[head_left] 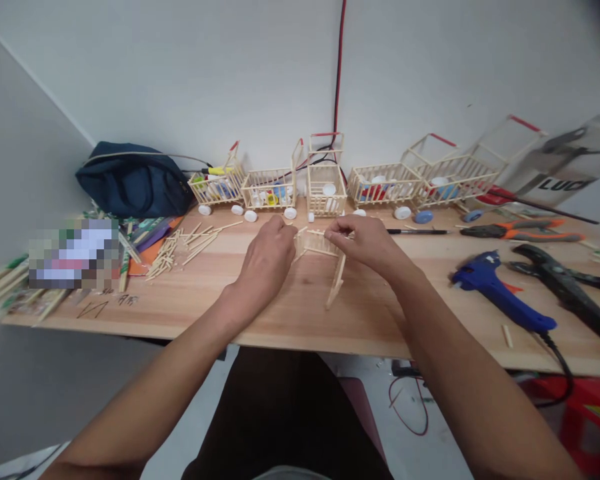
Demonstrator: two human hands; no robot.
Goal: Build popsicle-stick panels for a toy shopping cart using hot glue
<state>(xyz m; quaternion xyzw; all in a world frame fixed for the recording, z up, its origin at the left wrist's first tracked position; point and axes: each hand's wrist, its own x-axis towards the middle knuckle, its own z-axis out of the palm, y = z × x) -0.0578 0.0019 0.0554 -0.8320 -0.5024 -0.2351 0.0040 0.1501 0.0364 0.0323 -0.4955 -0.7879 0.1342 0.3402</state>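
Observation:
My left hand (267,257) and my right hand (365,243) meet over the middle of the wooden table (290,313). Both are closed in a pinch on a small frame of thin wooden sticks (320,241) held between them. Part of that stick frame (337,283) hangs down from my right fingers and touches the tabletop. The fingertips hide how the sticks join.
Several small stick carts with bottle-cap wheels (325,183) line the wall. Loose sticks (180,247) lie left, by a dark blue bag (130,180). A blue glue gun (500,293), orange-handled pliers (520,230), black tools (570,287) and a pen (415,231) lie right.

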